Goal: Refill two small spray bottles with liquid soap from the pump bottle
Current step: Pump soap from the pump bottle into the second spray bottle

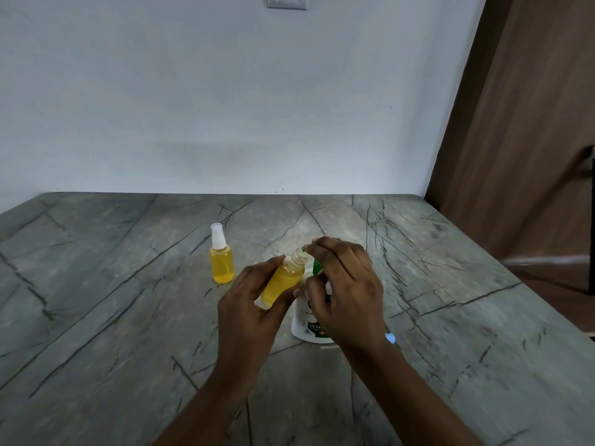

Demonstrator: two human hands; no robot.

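Nearest me, my left hand [248, 304] grips the uncapped spray bottle [283, 281], neck tilted toward the spout, I judge to catch soap. My right hand [344, 284] curls round the head of the pump bottle [306, 328] (body mostly hidden). Farther left stands the capped spray bottle [221, 260], well apart. Bare table [128, 317] stretches to the wall [225, 107].

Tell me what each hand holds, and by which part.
The left hand grips the uncapped spray bottle round its body; right hand holds the pump bottle's green pump head.
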